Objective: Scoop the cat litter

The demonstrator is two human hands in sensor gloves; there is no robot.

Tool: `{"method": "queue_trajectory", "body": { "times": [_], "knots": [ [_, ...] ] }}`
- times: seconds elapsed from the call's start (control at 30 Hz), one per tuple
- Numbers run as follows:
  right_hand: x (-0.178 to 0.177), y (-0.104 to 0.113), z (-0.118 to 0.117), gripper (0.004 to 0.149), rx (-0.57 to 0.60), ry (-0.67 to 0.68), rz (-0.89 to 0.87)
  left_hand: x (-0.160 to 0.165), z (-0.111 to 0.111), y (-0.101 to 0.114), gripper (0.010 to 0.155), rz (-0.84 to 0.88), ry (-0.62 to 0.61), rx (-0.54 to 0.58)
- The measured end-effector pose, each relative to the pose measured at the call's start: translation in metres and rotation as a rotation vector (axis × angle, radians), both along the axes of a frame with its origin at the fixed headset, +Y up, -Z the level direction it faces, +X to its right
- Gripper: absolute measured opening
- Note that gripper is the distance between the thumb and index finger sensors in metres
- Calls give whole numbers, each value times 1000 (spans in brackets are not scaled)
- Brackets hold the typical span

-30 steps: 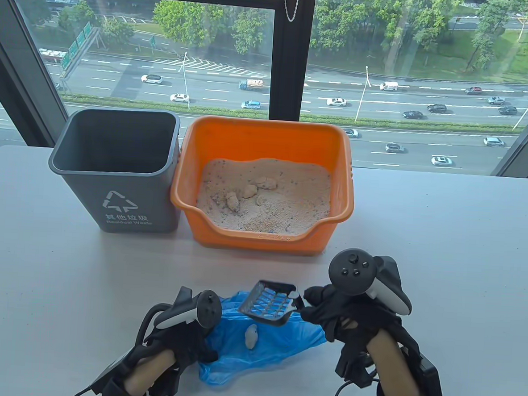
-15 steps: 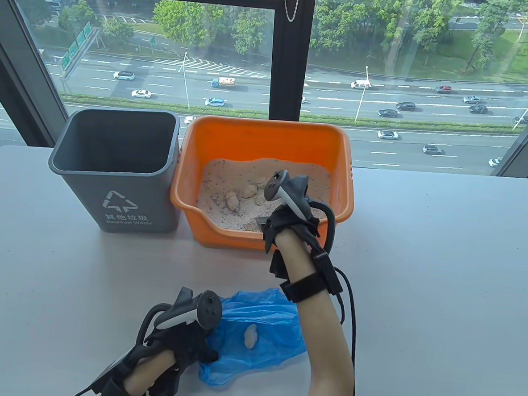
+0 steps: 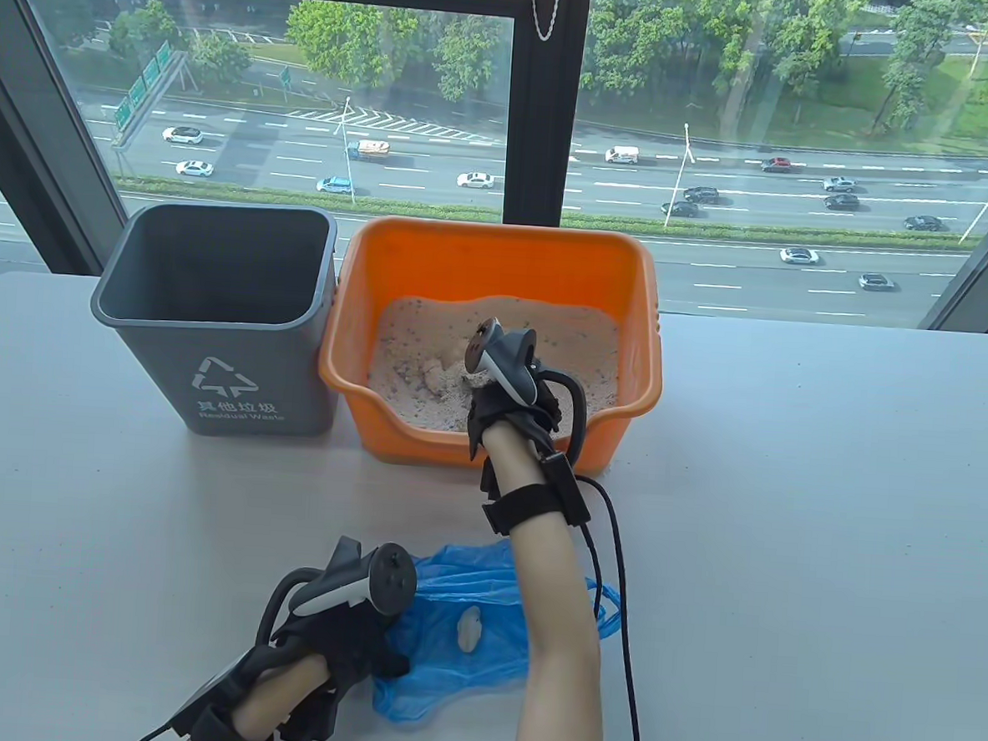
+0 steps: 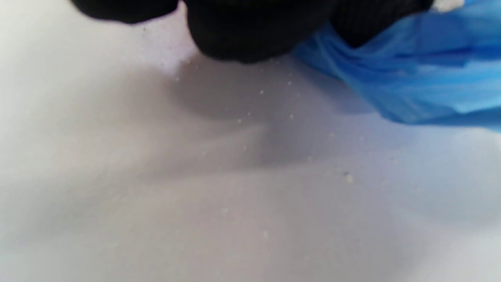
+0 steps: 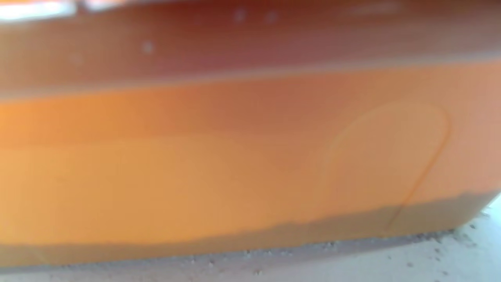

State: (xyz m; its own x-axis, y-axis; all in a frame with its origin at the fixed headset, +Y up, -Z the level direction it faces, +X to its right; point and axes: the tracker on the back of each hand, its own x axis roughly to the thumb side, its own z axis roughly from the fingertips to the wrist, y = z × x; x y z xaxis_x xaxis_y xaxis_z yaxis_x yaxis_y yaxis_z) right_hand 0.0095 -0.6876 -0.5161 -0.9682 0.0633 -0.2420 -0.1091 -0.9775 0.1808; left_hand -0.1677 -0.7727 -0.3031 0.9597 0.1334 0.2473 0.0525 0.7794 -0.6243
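Right hand (image 3: 508, 409) over orange litter box (image 3: 640, 312) front rim, grip hidden, left hand (image 3: 344, 629) pinching blue bag (image 3: 445, 627) edge

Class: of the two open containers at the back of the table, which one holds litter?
The orange tray, right of the grey bin. It holds pale litter with clumps; the bin's visible inside looks dark and bare.

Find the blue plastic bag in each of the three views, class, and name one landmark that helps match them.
Table view: blue plastic bag at bottom centre, beside the left hand.
Left wrist view: upper right corner.
Right wrist view: not in it.
Shared landmark: the white table.
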Motion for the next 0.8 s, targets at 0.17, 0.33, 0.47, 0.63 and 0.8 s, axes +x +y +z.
{"method": "queue_trajectory", "body": {
  "times": [0.17,0.33,0.47,0.63,0.8],
  "knots": [
    [12,20,35,63,156,-5,-209,0,0,0,91,0,0,0],
    [14,29,46,63,156,23,-183,0,0,0,91,-2,1,1],
    [13,38,55,63,233,-38,-126,0,0,0,91,-1,1,1],
    [17,43,62,63,307,-77,-109,0,0,0,91,-2,0,1],
    [26,41,68,63,322,-70,-136,0,0,0,91,-3,1,1]
  ]
}}
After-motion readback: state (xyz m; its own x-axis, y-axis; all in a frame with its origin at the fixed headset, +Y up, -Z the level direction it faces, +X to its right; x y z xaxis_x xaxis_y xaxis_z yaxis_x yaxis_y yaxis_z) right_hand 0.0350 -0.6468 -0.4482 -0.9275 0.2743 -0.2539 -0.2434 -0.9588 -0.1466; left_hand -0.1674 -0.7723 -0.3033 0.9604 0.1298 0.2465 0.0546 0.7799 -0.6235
